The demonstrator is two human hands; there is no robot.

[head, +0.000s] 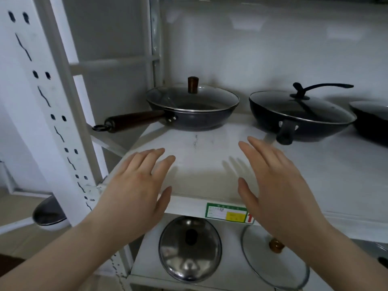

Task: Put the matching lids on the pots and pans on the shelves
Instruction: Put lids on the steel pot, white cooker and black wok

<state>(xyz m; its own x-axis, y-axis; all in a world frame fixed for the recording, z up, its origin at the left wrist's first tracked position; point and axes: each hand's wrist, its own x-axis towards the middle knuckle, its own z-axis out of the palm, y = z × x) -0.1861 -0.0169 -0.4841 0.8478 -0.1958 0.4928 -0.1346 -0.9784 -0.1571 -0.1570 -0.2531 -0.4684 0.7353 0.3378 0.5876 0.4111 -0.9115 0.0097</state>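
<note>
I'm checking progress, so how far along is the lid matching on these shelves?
Done: the wooden-handled pan and the black wok wear glass lids. In hand: nothing; left hand and right hand are open. Left: steel lid and glass lid below.

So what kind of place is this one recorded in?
Probably a shop's cookware aisle, or a mock-up of one: white slotted metal shelving, a price label on the shelf edge, and lidded pans like the wooden-handled one on display.
</note>
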